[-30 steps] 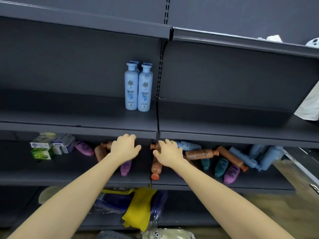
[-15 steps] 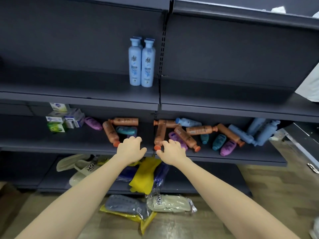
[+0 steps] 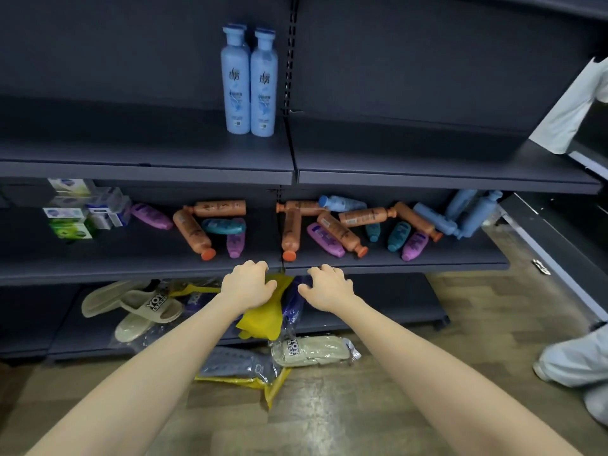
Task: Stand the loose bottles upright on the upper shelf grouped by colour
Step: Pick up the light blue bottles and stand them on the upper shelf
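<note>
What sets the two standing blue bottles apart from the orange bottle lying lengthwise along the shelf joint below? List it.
Pose: the blue bottles stand upright; the orange bottle lies on its side, cap toward the front edge. Place: the blue bottles are on the upper shelf, the orange bottle on the shelf below. Colour: the blue bottles have blue caps; the orange bottle has a red-orange cap. Both are capped and untouched.

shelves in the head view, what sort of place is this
Most likely a shop aisle, or a mock-up of one: long dark metal shelves with slotted uprights, many bottles of the same few kinds, small boxed goods, and slippers in plastic bags.
</note>
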The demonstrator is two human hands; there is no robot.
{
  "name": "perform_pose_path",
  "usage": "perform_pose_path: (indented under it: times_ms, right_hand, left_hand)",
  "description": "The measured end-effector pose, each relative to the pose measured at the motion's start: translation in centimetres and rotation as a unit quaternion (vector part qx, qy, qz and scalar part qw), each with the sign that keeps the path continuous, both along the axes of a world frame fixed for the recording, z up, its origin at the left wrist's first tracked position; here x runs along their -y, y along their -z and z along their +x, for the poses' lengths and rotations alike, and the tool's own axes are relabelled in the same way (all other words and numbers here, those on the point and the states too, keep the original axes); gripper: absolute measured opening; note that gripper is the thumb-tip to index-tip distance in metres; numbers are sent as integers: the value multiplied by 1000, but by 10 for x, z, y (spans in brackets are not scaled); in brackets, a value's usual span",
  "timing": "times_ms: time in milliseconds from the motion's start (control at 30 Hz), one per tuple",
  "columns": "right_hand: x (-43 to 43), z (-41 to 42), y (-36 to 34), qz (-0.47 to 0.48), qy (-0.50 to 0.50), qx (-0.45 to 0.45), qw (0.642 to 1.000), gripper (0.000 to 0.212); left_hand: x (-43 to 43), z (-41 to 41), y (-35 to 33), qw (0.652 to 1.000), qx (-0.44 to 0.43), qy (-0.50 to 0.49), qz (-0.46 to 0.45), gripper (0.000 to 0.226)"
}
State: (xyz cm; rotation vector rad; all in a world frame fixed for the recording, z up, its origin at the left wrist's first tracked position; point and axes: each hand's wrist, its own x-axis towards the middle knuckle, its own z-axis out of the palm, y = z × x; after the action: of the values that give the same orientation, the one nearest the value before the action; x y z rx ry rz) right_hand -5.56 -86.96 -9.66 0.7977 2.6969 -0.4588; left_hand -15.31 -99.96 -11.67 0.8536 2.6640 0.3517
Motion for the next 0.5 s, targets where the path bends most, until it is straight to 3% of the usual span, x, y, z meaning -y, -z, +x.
perform_pose_path:
  times_ms: [500]
  right_hand:
    - [-34, 93, 10, 10, 201, 48, 978, 43]
  left_hand:
    - [-79, 44, 29, 983, 61, 173, -4, 44]
